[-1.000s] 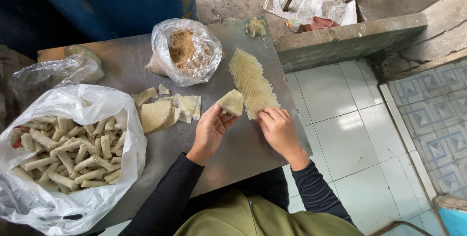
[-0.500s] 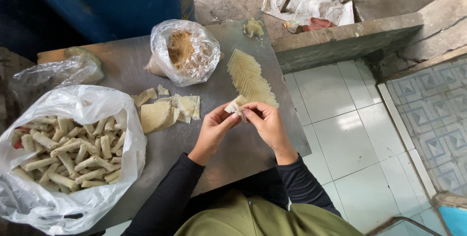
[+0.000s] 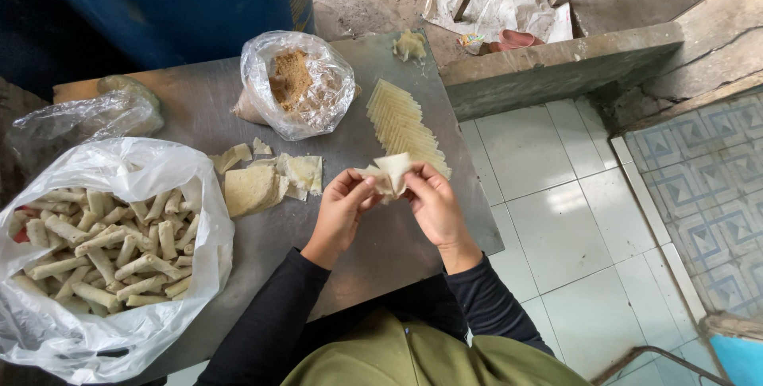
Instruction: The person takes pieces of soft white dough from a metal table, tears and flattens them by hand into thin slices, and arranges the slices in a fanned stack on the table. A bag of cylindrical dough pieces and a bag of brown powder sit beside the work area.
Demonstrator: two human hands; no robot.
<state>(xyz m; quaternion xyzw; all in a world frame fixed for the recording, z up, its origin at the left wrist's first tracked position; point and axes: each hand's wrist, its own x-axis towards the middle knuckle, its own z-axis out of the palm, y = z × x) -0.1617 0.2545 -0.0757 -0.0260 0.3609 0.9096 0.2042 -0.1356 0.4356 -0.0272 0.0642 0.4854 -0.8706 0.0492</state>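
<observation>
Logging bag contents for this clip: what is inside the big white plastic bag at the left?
The white plastic bag holds a heap of pale rolled-up wrappers, lying every way. Something red shows at its left edge. What lies under the top layer is covered.

A pale, thin pastry wrapper (image 3: 389, 173), partly folded and crumpled, is held up above the grey surface (image 3: 373, 251).

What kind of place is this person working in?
Probably a small, informal food-making spot, half outdoors. Both hands, left hand and right hand, fold a thin wrapper over a metal table, beside a bag of finished rolls, a bag of brown filling and bare ground.
</observation>
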